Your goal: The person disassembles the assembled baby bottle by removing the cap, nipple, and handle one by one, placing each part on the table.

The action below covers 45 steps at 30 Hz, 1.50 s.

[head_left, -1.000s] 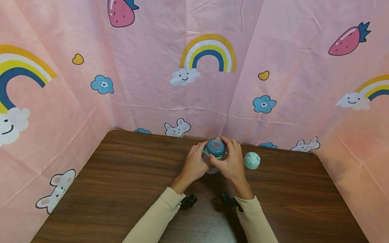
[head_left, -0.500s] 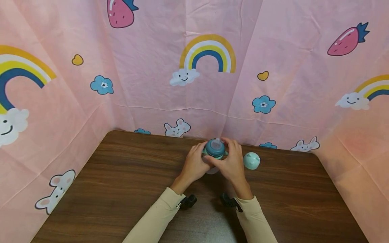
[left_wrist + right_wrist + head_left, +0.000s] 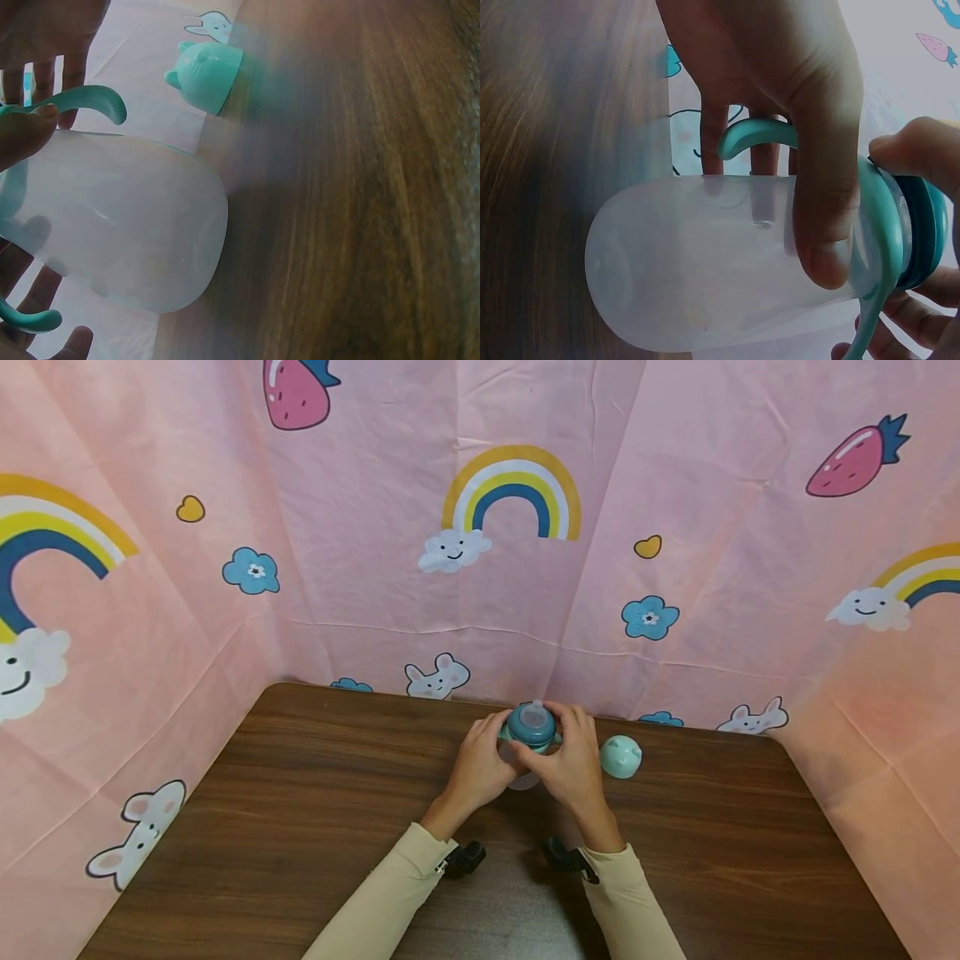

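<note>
A baby bottle (image 3: 675,262) with a frosted body, light green side handles, a teal collar (image 3: 532,724) and a clear teat (image 3: 533,713) is held in both hands. My left hand (image 3: 480,764) grips the body, its thumb lying along the side and its fingers behind a handle (image 3: 757,135). My right hand (image 3: 573,760) grips the collar, thumb in front and fingers round the far side. The bottle's base lies close to the tabletop; I cannot tell if it touches. A mint domed cap (image 3: 621,757) with small ears stands right of my right hand.
The brown wooden table (image 3: 315,827) ends at the back against a pink printed cloth (image 3: 360,552), which also hangs at both sides. Black wrist mounts (image 3: 467,857) sit at the beige sleeves (image 3: 390,893).
My right thumb has shifted slightly left along the collar and partly back. The bottle, the left hand and the cap stay in about the same places.
</note>
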Each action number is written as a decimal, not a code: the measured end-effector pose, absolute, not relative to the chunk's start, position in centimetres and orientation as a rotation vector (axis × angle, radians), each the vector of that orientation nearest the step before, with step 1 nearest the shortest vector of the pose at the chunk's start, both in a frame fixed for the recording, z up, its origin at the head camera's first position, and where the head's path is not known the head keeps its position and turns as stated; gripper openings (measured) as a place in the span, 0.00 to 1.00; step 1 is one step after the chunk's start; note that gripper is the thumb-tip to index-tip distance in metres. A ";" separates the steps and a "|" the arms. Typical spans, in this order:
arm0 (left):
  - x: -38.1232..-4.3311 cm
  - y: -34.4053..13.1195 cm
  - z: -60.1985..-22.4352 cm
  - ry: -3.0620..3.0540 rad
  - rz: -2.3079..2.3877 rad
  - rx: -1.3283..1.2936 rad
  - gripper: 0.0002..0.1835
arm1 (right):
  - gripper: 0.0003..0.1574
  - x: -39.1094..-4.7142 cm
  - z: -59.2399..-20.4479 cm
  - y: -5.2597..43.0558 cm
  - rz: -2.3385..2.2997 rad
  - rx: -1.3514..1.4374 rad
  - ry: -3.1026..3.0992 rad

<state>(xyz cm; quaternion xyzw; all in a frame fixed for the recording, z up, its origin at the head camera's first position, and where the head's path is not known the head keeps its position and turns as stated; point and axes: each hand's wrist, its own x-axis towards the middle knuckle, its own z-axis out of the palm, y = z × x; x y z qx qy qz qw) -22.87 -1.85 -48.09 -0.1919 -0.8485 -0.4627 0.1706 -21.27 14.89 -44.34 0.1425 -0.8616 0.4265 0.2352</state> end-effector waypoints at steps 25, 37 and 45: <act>-22.9 -1.8 -48.1 -2.373 -1.303 -0.572 0.38 | 0.45 -21.3 -44.2 14.9 1.196 0.446 -2.331; -22.8 -1.9 -48.1 -2.373 -1.305 -0.573 0.39 | 0.42 -21.3 -44.3 15.1 1.202 0.506 -2.305; -22.8 -1.9 -48.0 -2.366 -1.293 -0.575 0.39 | 0.42 -21.3 -44.2 15.1 1.214 0.511 -2.304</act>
